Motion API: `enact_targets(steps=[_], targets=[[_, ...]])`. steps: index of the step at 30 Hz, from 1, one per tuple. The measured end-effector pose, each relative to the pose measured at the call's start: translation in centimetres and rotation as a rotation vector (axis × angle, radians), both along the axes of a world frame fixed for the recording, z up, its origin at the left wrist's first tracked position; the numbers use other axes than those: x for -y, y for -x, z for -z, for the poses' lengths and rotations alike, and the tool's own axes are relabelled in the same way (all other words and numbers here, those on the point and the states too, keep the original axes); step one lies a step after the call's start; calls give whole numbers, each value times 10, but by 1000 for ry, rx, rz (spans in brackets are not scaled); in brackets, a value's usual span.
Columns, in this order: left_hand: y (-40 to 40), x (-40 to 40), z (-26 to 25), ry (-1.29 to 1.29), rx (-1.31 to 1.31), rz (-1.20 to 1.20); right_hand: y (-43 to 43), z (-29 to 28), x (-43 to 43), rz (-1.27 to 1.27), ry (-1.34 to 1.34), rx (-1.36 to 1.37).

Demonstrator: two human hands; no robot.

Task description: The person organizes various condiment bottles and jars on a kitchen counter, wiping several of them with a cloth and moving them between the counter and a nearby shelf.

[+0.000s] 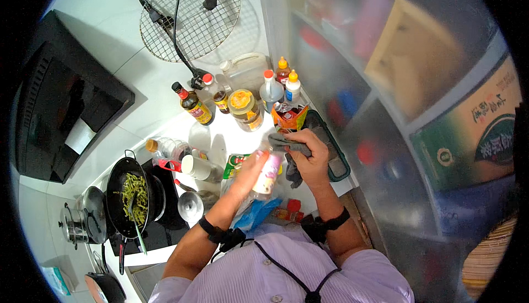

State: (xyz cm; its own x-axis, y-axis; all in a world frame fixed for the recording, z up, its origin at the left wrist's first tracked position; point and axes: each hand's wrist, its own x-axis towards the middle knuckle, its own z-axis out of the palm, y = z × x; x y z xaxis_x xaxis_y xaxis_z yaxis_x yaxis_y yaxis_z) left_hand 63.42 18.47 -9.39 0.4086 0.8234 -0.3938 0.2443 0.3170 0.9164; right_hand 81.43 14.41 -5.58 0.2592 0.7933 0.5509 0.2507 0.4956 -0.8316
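Note:
My left hand [249, 173] is closed around a clear bottle with a pink and cream label [268, 175], held tilted and slightly blurred. At the bottle's top end, my right hand [308, 154] pinches a grey cloth [289, 142], part of which hangs below the fingers. Whether the cloth touches the bottle cannot be told. Behind the hands stand a lidded jar with a yellow label [246, 110] and an open orange packet [289, 117]. A green and white packet [234, 166] lies beside my left hand, with a blue plastic bag [257, 214] below.
Sauce bottles [194, 104] stand along the wall. To the left, a wok of chopped green vegetables [134, 203] with a spatula sits on the black hob [165, 237]. A green-rimmed tray [343, 170] is right of my right hand, near the translucent partition [355, 96].

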Motion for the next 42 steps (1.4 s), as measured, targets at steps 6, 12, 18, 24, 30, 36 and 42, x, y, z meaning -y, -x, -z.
enact_targets(steps=[6,12,18,24,30,36,42], targets=[[3,-17,-29,-195,181,-50,-2,8,1,103,124,-198],[8,-8,-33,-453,78,31,-2,21,-16,192,281,-549],[5,-3,-32,-470,90,139,4,27,-25,26,367,-674],[-2,-12,-25,-658,-90,13,29,13,-16,113,286,-422],[-7,-24,-31,-134,397,-188,47,9,-13,193,86,-64],[-14,-33,-43,-118,607,-317,78,25,-4,188,-55,321],[-9,-27,-37,-128,705,-265,63,21,-27,-6,283,-147]])
